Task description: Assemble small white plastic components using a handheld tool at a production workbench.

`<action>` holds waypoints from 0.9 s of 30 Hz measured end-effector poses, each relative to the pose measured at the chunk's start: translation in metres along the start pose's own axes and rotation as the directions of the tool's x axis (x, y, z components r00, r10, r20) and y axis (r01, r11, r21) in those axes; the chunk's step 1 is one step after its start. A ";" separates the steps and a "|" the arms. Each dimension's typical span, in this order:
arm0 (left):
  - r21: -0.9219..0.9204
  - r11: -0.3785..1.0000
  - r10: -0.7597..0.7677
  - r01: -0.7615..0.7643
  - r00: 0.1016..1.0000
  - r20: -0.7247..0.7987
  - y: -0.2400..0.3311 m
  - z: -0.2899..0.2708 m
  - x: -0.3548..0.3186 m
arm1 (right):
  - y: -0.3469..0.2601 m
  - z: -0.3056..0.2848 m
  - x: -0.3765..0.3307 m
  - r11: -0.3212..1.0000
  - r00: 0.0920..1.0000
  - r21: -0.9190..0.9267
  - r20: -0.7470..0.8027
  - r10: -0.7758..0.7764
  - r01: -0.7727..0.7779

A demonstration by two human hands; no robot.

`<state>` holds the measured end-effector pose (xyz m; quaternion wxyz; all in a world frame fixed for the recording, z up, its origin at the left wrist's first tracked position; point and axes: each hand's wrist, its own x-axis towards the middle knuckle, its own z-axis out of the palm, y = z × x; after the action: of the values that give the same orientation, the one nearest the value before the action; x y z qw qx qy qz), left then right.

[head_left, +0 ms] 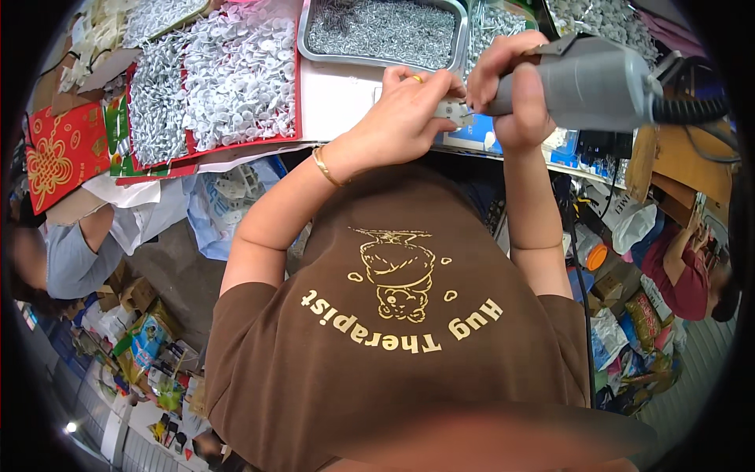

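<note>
My right hand (525, 98) is wrapped round the grip of a grey electric screwdriver (602, 86), which lies nearly level with its tip toward the left. A black coiled cable (692, 108) runs from its rear end. My left hand (405, 114), with a gold bracelet and ring, pinches a small white plastic part (452, 114) with dark holes at the table's near edge. The screwdriver's tip is at the right end of this part; whether it touches a screw is too small to tell. The left fingers cover some of the part.
Beyond my hands stands a metal tray (338, 60) of small screws. To its left, a red-edged box (298, 98) holds white round plastic pieces and metal-coloured fasteners. A red decorated card box (67, 153) stands far left. Other people sit left (75, 256) and right (676, 271).
</note>
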<state>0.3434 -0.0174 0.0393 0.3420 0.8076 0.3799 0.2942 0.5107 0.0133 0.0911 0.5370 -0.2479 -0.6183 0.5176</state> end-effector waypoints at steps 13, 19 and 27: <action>0.039 0.970 -0.224 0.241 0.942 -0.251 -0.012 -0.012 -0.041 | 0.013 0.018 0.016 0.985 0.998 -0.171 0.051 -0.025 0.033; 0.038 0.965 -0.239 0.259 0.932 -0.272 -0.015 -0.009 -0.040 | 0.001 0.039 0.017 0.986 1.000 0.164 0.018 -0.022 0.019; 0.136 0.973 -0.125 0.186 0.923 -0.365 -0.010 -0.003 -0.047 | 0.018 0.058 0.021 0.999 0.997 -0.027 0.062 0.043 -0.041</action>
<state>0.3115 -0.0496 0.0231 0.2213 0.7344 0.5217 0.3735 0.4461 0.0158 0.0895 0.5034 -0.2514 -0.6358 0.5283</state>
